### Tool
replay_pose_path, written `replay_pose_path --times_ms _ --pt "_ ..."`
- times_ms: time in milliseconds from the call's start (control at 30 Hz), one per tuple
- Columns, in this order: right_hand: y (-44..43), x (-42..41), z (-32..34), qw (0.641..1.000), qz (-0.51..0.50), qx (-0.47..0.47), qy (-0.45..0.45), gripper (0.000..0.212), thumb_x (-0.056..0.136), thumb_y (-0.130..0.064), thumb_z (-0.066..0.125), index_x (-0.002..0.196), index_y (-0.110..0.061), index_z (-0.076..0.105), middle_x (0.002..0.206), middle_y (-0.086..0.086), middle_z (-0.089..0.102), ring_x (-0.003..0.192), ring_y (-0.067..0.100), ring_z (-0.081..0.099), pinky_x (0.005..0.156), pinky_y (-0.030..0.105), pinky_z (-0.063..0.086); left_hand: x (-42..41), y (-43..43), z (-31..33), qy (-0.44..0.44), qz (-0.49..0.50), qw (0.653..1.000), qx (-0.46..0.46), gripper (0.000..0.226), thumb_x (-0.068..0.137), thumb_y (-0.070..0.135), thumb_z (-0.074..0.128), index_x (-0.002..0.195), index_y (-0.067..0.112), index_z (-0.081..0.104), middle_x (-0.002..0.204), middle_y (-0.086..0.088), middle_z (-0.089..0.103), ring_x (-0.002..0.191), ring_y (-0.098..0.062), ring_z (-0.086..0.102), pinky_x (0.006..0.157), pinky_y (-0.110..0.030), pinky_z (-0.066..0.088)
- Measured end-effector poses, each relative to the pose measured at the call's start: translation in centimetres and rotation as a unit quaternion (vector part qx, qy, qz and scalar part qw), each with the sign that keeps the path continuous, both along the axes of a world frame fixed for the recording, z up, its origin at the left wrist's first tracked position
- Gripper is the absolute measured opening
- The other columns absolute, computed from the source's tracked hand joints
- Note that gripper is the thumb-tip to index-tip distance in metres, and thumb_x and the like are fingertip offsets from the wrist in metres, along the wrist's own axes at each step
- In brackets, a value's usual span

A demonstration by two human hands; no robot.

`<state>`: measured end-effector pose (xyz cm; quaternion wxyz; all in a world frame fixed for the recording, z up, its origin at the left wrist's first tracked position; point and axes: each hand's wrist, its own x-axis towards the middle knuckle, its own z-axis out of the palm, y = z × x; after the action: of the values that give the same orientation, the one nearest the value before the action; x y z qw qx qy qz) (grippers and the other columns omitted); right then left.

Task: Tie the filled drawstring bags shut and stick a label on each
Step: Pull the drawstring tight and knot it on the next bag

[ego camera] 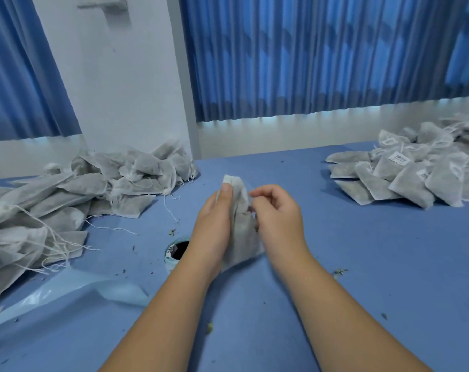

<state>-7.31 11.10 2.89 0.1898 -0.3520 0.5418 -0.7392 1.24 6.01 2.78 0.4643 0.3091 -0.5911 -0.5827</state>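
Two hands work one filled bag [240, 237], held upright between them over the table [389, 264]. The left hand [214, 224] grips its side, thumb pressed on the neck, apparently to keep the mouth gathered. The right hand [279, 218] pinches at that neck with curled fingers, the string too fine to make out. Untied bags [66, 200] heap left of the hands and labelled bags [415, 173] far right, seemingly pending and finished. A label roll [174, 251] sits beside the left wrist, within reach.
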Motion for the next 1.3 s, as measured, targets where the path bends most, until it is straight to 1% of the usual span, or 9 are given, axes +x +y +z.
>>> replay_pose_path --times_ms 133,267,400,567,733,900,1067,1200,1300 --pt "0.6 -2.1 1.3 1.000 0.007 -0.002 -0.015 0.018 0.091 -0.007 0.055 0.099 -0.020 0.064 0.091 -0.003 0.062 0.073 0.010 0.059 0.069 0.024 0.049 0.7 0.8 0.9 -0.039 -0.088 0.990 0.099 0.070 0.094 0.069 0.032 0.087 0.014 0.075 0.078 -0.013 0.075 0.063 -0.027 0.072 0.056 -0.028 0.055" --pt "1.4 -4.3 1.4 0.984 0.168 0.040 0.040 0.025 0.096 -0.026 0.054 0.120 -0.027 0.061 0.120 -0.010 0.063 0.100 0.008 0.063 0.080 0.020 0.052 0.8 1.2 0.8 -0.137 -0.159 0.974 0.079 0.072 0.092 0.073 0.031 0.075 0.021 0.079 0.076 -0.013 0.074 0.065 -0.029 0.071 0.067 -0.033 0.055" --pt "2.8 -5.1 -0.1 0.948 0.292 0.119 0.049 0.028 0.094 -0.035 0.053 0.091 -0.015 0.073 0.090 0.012 0.073 0.078 0.022 0.069 0.071 0.030 0.054 0.6 1.0 0.6 -0.271 -0.093 0.958 -0.007 0.068 0.090 0.073 0.034 0.079 0.019 0.073 0.080 -0.001 0.074 0.075 -0.015 0.070 0.072 -0.031 0.051" --pt "3.6 -6.0 0.1 0.915 0.209 0.258 0.230 0.041 0.095 -0.044 0.053 0.061 -0.022 0.060 0.054 -0.002 0.054 0.046 0.012 0.043 0.048 0.020 0.036 0.4 0.9 0.1 -0.373 -0.002 0.920 -0.122 0.065 0.088 0.072 0.040 0.079 0.015 0.071 0.083 0.003 0.070 0.080 -0.008 0.063 0.065 -0.023 0.044" --pt "4.9 -7.4 1.3 0.924 0.190 0.237 0.235 0.027 0.091 -0.034 0.062 0.067 -0.027 0.071 0.047 -0.011 0.035 0.042 0.008 0.029 0.042 0.016 0.026 0.7 2.0 0.5 -0.368 0.007 0.917 -0.155 0.054 0.087 0.069 0.046 0.082 0.020 0.068 0.080 0.004 0.069 0.079 -0.014 0.064 0.074 -0.032 0.050" --pt "5.7 -7.7 1.9 0.934 0.205 0.202 0.213 0.026 0.091 -0.017 0.060 0.068 -0.021 0.071 0.051 -0.002 0.030 0.047 0.014 0.024 0.044 0.020 0.022 0.5 3.6 0.8 -0.433 0.131 0.816 -0.360 0.027 0.092 0.047 0.048 0.098 0.030 0.068 0.094 0.007 0.067 0.089 -0.018 0.061 0.074 -0.032 0.048" --pt "5.8 -7.6 2.1 0.946 0.222 0.149 0.183 0.024 0.093 -0.009 0.058 0.072 -0.013 0.069 0.047 -0.004 0.032 0.045 0.013 0.024 0.043 0.018 0.023 0.0 4.4 0.7 -0.278 -0.053 0.891 -0.355 0.014 0.095 0.028 0.053 0.093 0.023 0.065 0.063 0.011 0.046 0.058 -0.006 0.040 0.055 -0.020 0.034" --pt "5.7 -7.5 2.0 0.953 0.170 0.156 0.197 0.022 0.093 -0.014 0.059 0.073 -0.016 0.066 0.045 -0.009 0.037 0.043 0.010 0.028 0.043 0.016 0.026 -0.4 4.9 1.1 -0.150 -0.165 0.966 -0.131 0.037 0.094 0.025 0.048 0.061 0.012 0.038 0.058 -0.002 0.029 0.062 -0.024 0.027 0.063 -0.040 0.021" --pt "5.7 -7.1 1.9 0.952 0.169 0.150 0.206 0.022 0.093 -0.016 0.061 0.072 -0.018 0.065 0.045 -0.012 0.038 0.043 0.008 0.028 0.044 0.016 0.027 -1.0 5.2 1.2 -0.055 -0.185 0.981 -0.025 0.041 0.094 0.014 0.047 0.062 0.016 0.022 0.060 -0.002 0.018 0.061 -0.022 0.020 0.071 -0.044 0.013"
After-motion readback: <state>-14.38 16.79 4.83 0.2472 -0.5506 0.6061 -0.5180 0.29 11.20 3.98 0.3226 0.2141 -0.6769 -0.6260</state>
